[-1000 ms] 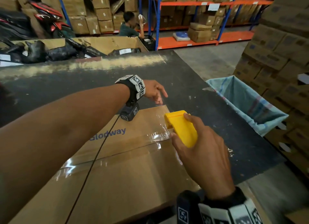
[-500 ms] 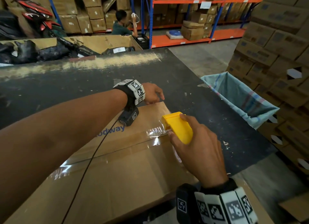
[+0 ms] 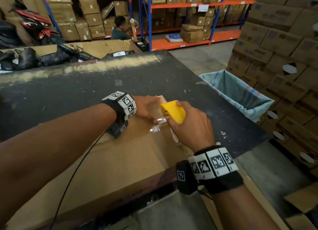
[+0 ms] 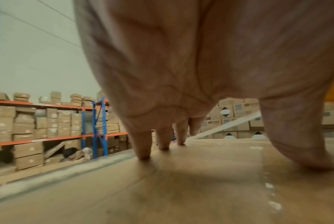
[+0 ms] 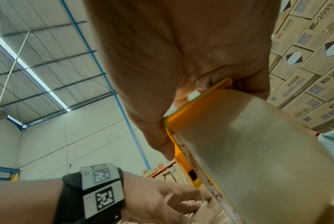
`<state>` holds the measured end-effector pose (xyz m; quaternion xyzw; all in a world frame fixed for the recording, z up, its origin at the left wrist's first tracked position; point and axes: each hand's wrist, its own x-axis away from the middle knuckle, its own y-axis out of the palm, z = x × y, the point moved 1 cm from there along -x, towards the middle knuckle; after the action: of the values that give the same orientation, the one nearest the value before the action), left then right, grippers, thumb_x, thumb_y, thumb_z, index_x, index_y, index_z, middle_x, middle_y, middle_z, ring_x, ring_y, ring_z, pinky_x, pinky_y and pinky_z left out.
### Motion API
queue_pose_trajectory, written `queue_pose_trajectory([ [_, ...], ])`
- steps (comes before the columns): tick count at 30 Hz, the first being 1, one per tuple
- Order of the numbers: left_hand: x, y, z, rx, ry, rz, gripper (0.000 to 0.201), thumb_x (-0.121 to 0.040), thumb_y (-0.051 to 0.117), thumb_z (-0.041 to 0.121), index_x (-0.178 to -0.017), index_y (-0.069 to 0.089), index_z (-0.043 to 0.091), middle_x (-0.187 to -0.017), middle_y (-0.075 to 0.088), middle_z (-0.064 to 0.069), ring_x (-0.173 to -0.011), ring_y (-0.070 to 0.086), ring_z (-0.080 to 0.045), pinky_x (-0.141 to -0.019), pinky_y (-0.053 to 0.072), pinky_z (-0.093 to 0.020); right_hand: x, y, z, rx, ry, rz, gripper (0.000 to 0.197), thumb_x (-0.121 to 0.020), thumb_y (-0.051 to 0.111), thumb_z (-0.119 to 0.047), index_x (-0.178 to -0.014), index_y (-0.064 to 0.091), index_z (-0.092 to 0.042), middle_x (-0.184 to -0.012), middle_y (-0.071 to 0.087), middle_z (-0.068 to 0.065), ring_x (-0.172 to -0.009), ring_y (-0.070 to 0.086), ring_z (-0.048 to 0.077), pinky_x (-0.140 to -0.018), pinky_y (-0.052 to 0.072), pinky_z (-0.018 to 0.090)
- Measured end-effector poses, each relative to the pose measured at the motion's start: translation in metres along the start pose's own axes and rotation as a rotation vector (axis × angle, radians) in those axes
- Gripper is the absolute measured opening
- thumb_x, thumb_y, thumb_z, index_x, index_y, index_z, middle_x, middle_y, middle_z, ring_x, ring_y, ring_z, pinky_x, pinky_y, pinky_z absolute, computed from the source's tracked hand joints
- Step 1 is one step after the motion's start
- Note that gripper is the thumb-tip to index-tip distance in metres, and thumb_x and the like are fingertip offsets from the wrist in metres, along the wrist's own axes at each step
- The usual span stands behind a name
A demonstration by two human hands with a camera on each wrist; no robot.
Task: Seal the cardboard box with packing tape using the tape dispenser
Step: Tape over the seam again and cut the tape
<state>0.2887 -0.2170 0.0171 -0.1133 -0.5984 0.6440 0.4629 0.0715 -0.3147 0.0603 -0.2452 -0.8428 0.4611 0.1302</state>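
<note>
Now: left hand flat, fingers pinning tape to cardboard box; right hand gripping yellow tape dispenser. Angle the cutter down, tear cleanly.

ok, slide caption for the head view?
Right hand runs yellow tape dispenser along cardboard box; left hand presses tape.

Your right hand hides most of the tape dispenser; the cardboard box runs off the near-left edge.

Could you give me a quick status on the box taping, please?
Left hand pressing tape onto the box. Right hand grips the tape dispenser at the far end. Nothing in the way.
</note>
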Motion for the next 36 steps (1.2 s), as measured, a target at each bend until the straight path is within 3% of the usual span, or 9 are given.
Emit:
queue_pose_trajectory([
  [5,-0.010,-0.025,-0.017,-0.009,-0.051,0.033,0.126,-0.064,0.082,0.065,-0.162,0.010,0.036,-0.172,0.016,0.006,-0.156,0.026,-0.028,-0.125,0.025,-0.054,0.073,-0.040,0.010,-0.008,-0.022,0.025,0.061,-0.083,0.054,-0.065,-0.140,0.041,-0.049,-0.119,0.066,0.002,-0.111,0.063,0.029,-0.083,0.048,0.039],
  [9,-0.010,-0.019,-0.013,0.022,-0.054,0.030,0.113,-0.074,0.083,0.052,-0.162,0.014,0.035,-0.172,0.016,0.004,-0.158,0.022,-0.026,-0.127,0.019,-0.049,0.151,-0.050,0.062,-0.037,0.051,0.026,0.068,-0.072,0.055,-0.071,-0.139,0.045,-0.059,-0.115,0.068,-0.003,-0.106,0.067,0.023,-0.078,0.047,0.034],
  [16,0.030,-0.010,0.043,-0.119,0.075,0.096,0.071,-0.089,0.069,0.030,-0.155,0.040,0.029,-0.168,0.029,-0.005,-0.154,0.032,-0.027,-0.124,0.024,-0.041,0.133,0.010,0.095,0.167,0.102,-0.104,0.067,-0.087,0.046,-0.067,-0.150,0.031,-0.051,-0.116,0.062,0.012,-0.101,0.066,0.035,-0.078,0.049,0.039],
  [19,0.060,0.016,0.097,-0.218,0.178,0.031,0.078,-0.086,0.043,0.058,-0.158,0.035,0.029,-0.170,0.026,-0.010,-0.157,0.027,-0.027,-0.128,0.019,-0.042,0.125,0.017,0.109,0.176,0.111,-0.175,0.059,-0.089,0.047,-0.064,-0.143,0.049,-0.039,-0.114,0.068,0.010,-0.107,0.066,0.032,-0.084,0.050,0.038],
  [22,0.078,0.050,0.129,-0.360,0.117,-0.021,0.093,-0.090,0.041,0.074,-0.164,0.011,0.027,-0.174,0.001,-0.013,-0.161,0.008,-0.031,-0.129,0.014,-0.048,0.143,0.036,0.138,0.096,0.197,-0.320,0.056,-0.085,0.052,-0.066,-0.131,0.061,-0.035,-0.122,0.072,0.006,-0.115,0.066,0.029,-0.090,0.051,0.035],
  [28,0.077,0.080,0.142,-0.408,0.039,0.099,0.086,-0.097,0.045,0.059,-0.164,0.004,0.026,-0.173,-0.004,-0.017,-0.159,0.011,-0.040,-0.119,0.035,-0.057,0.147,0.012,0.156,-0.161,0.134,-0.157,0.062,-0.079,0.061,-0.067,-0.137,0.056,-0.044,-0.127,0.071,0.003,-0.122,0.063,0.029,-0.094,0.051,0.037],
  [30,0.079,0.081,0.142,-0.383,0.037,0.096,0.086,-0.096,0.047,0.058,-0.164,0.004,0.028,-0.173,-0.003,-0.018,-0.159,0.011,-0.041,-0.120,0.033,-0.057,0.146,0.004,0.160,-0.220,0.086,-0.094,0.064,-0.075,0.061,-0.071,-0.134,0.056,-0.047,-0.128,0.070,-0.004,-0.122,0.062,0.025,-0.094,0.051,0.037],
  [33,0.096,0.075,0.135,-0.253,0.046,0.112,0.087,-0.094,0.049,0.063,-0.164,0.007,0.032,-0.174,0.001,-0.016,-0.160,0.011,-0.036,-0.127,0.021,-0.048,0.148,-0.003,0.156,-0.377,-0.017,0.014,0.059,-0.077,0.068,-0.063,-0.133,0.058,-0.047,-0.129,0.067,-0.018,-0.121,0.061,0.010,-0.091,0.046,0.026],
  [36,0.134,0.062,0.111,-0.062,0.013,0.260,0.078,-0.093,0.052,0.063,-0.161,0.025,0.033,-0.172,0.019,-0.009,-0.157,0.023,-0.028,-0.127,0.023,-0.044,0.144,-0.006,0.137,-0.482,-0.125,0.094,0.057,-0.081,0.073,-0.052,-0.135,0.058,-0.043,-0.134,0.061,-0.026,-0.122,0.054,-0.008,-0.092,0.037,0.007],
])
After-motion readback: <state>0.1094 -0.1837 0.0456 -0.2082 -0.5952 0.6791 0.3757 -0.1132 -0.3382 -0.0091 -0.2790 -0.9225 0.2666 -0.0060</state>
